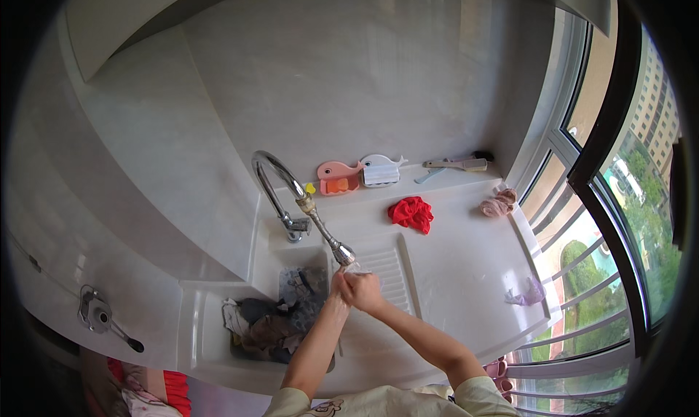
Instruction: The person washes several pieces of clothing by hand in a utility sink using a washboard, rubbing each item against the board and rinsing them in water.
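Note:
My left hand and my right hand are pressed together just below the chrome spray head of the gooseneck faucet. The fingers of the right hand are curled. Something pale and shiny shows at their far side; whether it is water or a thin cloth I cannot tell. Both hands are over the ribbed washboard beside the sink. To the left, the basin holds a heap of dark wet clothes in water.
A red cloth, a bunched pinkish cloth and a lilac cloth lie on the white counter. Whale-shaped soap holders and a brush are on the back ledge. A barred window borders the right.

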A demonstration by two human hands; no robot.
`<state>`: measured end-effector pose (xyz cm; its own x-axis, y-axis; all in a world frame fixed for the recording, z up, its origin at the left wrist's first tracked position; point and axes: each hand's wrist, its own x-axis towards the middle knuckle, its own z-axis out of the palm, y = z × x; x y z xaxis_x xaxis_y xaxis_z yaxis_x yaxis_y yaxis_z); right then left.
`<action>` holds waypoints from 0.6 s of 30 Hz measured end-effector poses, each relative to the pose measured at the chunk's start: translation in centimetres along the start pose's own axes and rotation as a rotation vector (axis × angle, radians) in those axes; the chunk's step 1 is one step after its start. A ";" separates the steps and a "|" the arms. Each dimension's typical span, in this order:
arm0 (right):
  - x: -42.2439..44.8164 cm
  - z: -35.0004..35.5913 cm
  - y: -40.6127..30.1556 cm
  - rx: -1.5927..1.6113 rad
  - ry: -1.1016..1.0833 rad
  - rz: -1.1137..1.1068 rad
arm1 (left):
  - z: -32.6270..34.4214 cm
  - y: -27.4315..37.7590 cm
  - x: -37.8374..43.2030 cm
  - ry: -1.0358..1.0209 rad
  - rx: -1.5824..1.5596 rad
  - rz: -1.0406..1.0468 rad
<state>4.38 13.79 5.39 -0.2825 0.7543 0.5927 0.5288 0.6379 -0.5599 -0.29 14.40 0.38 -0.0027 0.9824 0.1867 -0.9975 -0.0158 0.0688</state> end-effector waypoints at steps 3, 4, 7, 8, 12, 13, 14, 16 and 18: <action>2.7 -1.3 3.5 -0.067 0.060 0.376 | -0.6 2.3 1.1 0.483 0.530 -0.313; 2.5 -1.3 3.9 -0.094 0.069 0.416 | 0.6 1.7 1.7 0.604 0.581 -0.329; 0.7 1.4 -0.3 -0.023 0.027 0.127 | -4.6 6.6 2.2 0.244 0.395 -0.328; 0.1 1.1 -2.5 0.026 -0.012 0.095 | -6.0 7.4 1.8 0.244 0.372 -0.337; 1.2 -0.6 5.3 -0.039 0.005 0.246 | 0.9 0.8 2.0 0.780 0.696 -0.349; 2.2 -1.0 5.6 -0.065 0.039 0.416 | 2.4 0.1 1.6 0.665 0.549 -0.313; 1.7 -1.0 4.8 -0.076 0.045 0.425 | 1.1 0.7 1.6 0.634 0.603 -0.368; 0.7 -0.3 0.5 -0.052 0.058 0.265 | -2.5 4.1 1.4 0.327 0.512 -0.451; -0.5 -0.4 -1.5 -0.113 -0.040 0.087 | -3.1 3.3 0.4 0.351 0.567 -0.208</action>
<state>4.10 12.38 6.14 -0.2626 0.8129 0.5199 0.6386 0.5503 -0.5379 -3.82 15.29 -2.39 0.0667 0.9761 -0.2066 -0.7894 0.1783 0.5875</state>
